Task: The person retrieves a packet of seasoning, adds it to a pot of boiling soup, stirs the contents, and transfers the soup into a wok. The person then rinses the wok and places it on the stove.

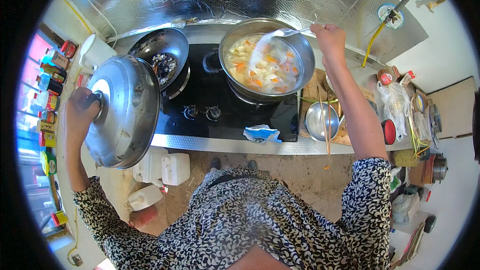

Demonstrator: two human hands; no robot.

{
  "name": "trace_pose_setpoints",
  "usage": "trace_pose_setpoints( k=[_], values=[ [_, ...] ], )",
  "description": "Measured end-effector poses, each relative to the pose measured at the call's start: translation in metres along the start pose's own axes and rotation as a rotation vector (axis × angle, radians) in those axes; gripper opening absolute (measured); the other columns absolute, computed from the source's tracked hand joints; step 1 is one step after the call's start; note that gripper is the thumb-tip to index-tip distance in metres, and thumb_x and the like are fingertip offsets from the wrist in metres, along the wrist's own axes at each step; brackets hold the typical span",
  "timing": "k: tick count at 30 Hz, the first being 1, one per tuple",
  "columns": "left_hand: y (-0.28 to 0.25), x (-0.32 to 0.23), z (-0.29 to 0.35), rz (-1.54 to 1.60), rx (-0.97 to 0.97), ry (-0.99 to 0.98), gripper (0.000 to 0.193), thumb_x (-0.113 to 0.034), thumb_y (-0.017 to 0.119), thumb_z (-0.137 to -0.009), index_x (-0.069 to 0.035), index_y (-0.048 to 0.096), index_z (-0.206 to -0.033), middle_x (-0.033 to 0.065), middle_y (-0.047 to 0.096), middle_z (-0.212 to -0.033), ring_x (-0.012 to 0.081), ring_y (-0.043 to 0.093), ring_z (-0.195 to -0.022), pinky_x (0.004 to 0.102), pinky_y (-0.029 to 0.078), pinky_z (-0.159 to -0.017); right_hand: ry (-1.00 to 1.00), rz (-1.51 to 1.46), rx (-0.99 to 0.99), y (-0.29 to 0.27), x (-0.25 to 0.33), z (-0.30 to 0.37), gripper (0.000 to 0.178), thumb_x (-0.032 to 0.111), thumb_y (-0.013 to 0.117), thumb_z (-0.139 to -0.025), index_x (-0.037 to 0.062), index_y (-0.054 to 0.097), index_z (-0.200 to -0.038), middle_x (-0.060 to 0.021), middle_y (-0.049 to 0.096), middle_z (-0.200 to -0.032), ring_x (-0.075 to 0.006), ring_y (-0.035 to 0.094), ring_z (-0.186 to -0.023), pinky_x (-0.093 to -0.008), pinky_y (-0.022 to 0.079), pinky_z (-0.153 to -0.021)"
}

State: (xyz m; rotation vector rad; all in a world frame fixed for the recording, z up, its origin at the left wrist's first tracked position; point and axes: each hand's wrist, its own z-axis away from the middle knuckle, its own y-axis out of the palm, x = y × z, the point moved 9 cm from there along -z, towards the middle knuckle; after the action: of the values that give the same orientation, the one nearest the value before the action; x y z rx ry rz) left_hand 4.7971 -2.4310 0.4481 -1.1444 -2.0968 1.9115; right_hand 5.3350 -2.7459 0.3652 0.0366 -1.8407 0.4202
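Note:
My left hand [81,114] grips the knob of a large dented metal pot lid [122,112], which hangs tilted left of the stove. My right hand [330,42] holds a metal spoon [290,32] by its handle, over the far rim of a big steel pot [309,62]. White grains stream from the spoon into the pot. Inside, a pale soup [262,65] with orange chunks and whitish pieces steams. The lid partly covers a dark wok [175,52], which holds chopped white and dark bits, on the left burner.
A blue-and-white packet [261,134] lies on the front edge of the black stove [200,130]. Chopsticks [327,125] rest across a small metal bowl [320,120] on the wooden board at right. Bottles and jars [50,85] line the left sill. White plastic jugs [175,168] stand below the counter.

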Motion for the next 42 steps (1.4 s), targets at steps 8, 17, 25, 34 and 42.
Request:
trace_pose_setpoints(
  k=[8, 17, 25, 34, 42],
  values=[
    [0.006, -0.044, -0.007, -0.035, -0.045, 0.139, 0.018, -0.010, 0.065, -0.077, 0.000, 0.060, -0.091, -0.0002, 0.051, -0.071, 0.0077, 0.047, -0.065, 0.0252, 0.039, -0.060, -0.355, 0.469, -0.071, -0.024, 0.041, 0.011, 0.022, 0.023, 0.070, -0.074, 0.0025, 0.072, -0.081, -0.0168, 0.068, -0.070, -0.0321, 0.065, -0.060, -0.0422, 0.050, -0.058],
    [0.042, -0.179, -0.047, -0.076, 0.075, 0.309, 0.028, -0.026, 0.067, -0.070, 0.000, 0.061, -0.079, 0.0089, 0.053, -0.063, 0.0158, 0.053, -0.059, 0.0328, 0.041, -0.057, -0.792, 0.544, -0.070, -0.037, 0.060, 0.090, 0.014, 0.019, 0.071, -0.081, 0.0075, 0.066, -0.076, -0.0096, 0.066, -0.068, -0.0264, 0.065, -0.060, -0.0372, 0.049, -0.054],
    [0.115, -0.289, -0.088, -0.032, 0.144, 0.567, 0.036, -0.033, 0.070, -0.067, 0.001, 0.066, -0.081, 0.0180, 0.062, -0.068, 0.0310, 0.063, -0.067, 0.0386, 0.049, -0.065, -0.117, -0.044, -0.279, -0.154, -0.020, 0.109, 0.016, 0.014, 0.068, -0.089, -0.0009, 0.068, -0.084, 0.0025, 0.057, -0.066, -0.0045, 0.048, -0.060, -0.0235, 0.037, -0.052],
    [0.222, -0.360, -0.104, 0.022, 0.178, 0.728, 0.043, -0.039, 0.072, -0.064, -0.001, 0.069, -0.085, 0.0207, 0.067, -0.076, 0.0361, 0.067, -0.076, 0.0415, 0.053, -0.074, 0.264, -0.350, -0.280, -0.181, -0.112, 0.227, 0.009, 0.009, 0.067, -0.091, 0.0019, 0.067, -0.085, 0.0089, 0.052, -0.069, 0.0006, 0.037, -0.060, -0.0192, 0.027, -0.052],
    [0.275, -0.366, -0.113, -0.099, 0.299, 0.683, 0.046, -0.042, 0.072, -0.068, -0.005, 0.069, -0.095, 0.0150, 0.068, -0.075, 0.0279, 0.069, -0.074, 0.0377, 0.052, -0.074, 0.346, -0.267, -0.221, -0.138, -0.140, 0.283, 0.014, 0.012, 0.069, -0.091, 0.0028, 0.067, -0.081, 0.0101, 0.051, -0.066, 0.0011, 0.036, -0.058, -0.0186, 0.026, -0.050]
  ],
)
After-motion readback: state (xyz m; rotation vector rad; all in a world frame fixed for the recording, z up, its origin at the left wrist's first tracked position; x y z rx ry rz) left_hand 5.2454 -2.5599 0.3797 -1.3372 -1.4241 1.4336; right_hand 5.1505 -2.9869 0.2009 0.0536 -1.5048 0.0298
